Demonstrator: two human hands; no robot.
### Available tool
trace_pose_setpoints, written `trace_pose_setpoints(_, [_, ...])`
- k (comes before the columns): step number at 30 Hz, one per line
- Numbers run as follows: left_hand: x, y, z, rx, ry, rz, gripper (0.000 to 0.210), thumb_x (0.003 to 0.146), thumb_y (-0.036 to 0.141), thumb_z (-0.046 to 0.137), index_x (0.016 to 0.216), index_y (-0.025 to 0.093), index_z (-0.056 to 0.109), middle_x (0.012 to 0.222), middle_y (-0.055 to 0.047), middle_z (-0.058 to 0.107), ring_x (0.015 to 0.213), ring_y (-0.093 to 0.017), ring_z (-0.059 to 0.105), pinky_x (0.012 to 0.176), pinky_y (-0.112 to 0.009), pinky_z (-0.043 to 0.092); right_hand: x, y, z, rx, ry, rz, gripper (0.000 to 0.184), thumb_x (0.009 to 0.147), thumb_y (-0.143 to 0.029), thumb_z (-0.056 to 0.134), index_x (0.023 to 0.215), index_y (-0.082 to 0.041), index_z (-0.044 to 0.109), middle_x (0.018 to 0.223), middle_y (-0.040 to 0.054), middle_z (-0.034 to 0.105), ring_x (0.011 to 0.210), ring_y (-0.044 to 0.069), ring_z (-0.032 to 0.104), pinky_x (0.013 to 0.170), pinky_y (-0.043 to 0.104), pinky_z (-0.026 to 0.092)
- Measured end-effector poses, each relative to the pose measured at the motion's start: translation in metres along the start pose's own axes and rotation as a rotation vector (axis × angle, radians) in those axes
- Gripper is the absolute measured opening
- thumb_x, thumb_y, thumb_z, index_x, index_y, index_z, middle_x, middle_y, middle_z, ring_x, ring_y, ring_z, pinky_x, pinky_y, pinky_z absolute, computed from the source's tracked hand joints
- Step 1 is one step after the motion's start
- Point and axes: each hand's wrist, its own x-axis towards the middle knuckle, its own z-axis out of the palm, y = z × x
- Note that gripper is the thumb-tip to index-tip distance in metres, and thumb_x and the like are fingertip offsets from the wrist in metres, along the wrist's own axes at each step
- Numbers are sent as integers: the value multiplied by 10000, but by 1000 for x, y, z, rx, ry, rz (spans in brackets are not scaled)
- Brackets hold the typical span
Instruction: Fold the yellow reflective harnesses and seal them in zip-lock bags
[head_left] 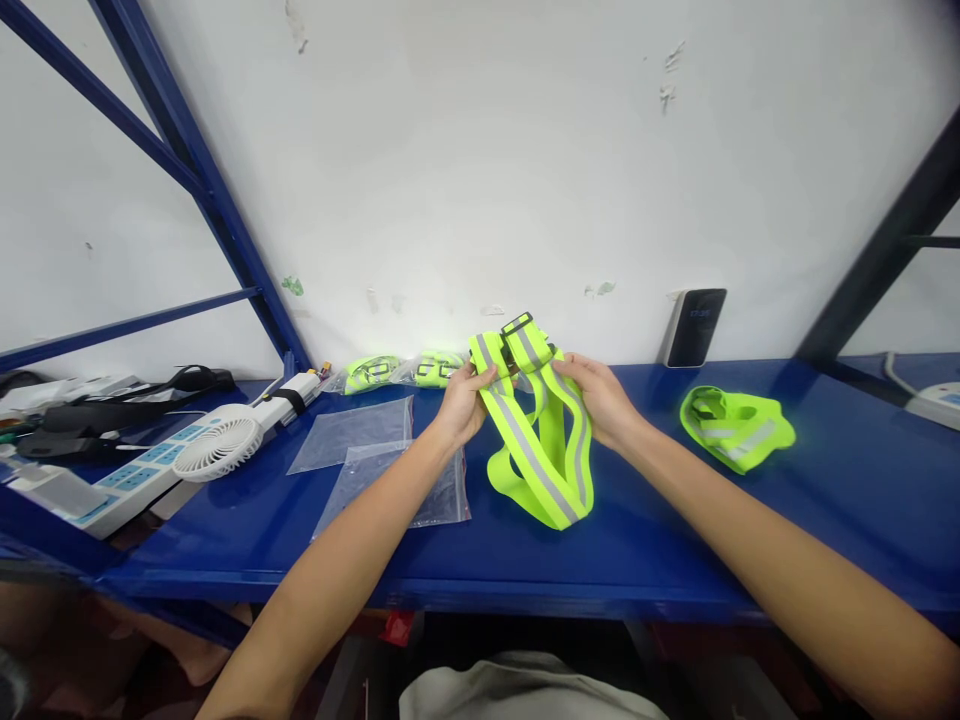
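Both my hands hold up a neon-yellow reflective vest point(525, 440) made of elastic straps with grey stripes and black buckles. My left hand point(463, 402) pinches it at the upper left. My right hand point(602, 395) grips the opposite upper edge. The straps hang in loops down toward the blue shelf point(615, 570). To the right lies another bundled reflective vest point(739, 428). Left of my hands are flat clear zip bags point(352, 435), partly overlapping. Farther back, two packed vests point(373, 373) sit in clear bags by the wall.
A phone point(696, 328) leans upright against the white wall. At left are a power strip point(142, 470), a small white fan point(219, 445) and black straps point(112, 410). Blue frame posts point(202, 180) rise on the left, a dark post point(874, 250) on the right.
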Motion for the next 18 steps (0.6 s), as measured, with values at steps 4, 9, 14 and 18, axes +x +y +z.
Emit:
trace_pose_setpoints(4, [-3,3,1,-45,-2,-58,411,728,194,758,1095,108,594,961,-112,735,859,-246,731,805,-363,588,0,2,0,-26,-6,-55,304,639,-357,842,632,-208,577,617,-16,663,526,136,597,526,261,496])
trace_pose_setpoints(9, [-8,10,8,-54,-49,-110,365,783,216,711,1112,91,616,959,-130,739,855,-258,737,778,-358,605,3,7,-2,-53,-6,-130,337,591,-414,872,699,-201,634,703,19,728,613,173,669,623,299,542])
trace_pose_setpoints(14, [-10,9,11,-23,-48,-83,354,732,217,758,1030,96,609,917,-123,737,845,-266,736,769,-363,607,5,7,-3,-38,37,-131,565,545,-309,907,1032,-230,631,812,17,765,716,224,725,686,348,572])
trace_pose_setpoints(18, [-9,1,12,30,-7,20,447,668,236,815,1036,139,580,933,-89,731,821,-241,731,766,-355,595,4,7,-3,-129,77,-107,423,559,-304,897,901,-166,691,886,93,771,785,259,734,744,373,580])
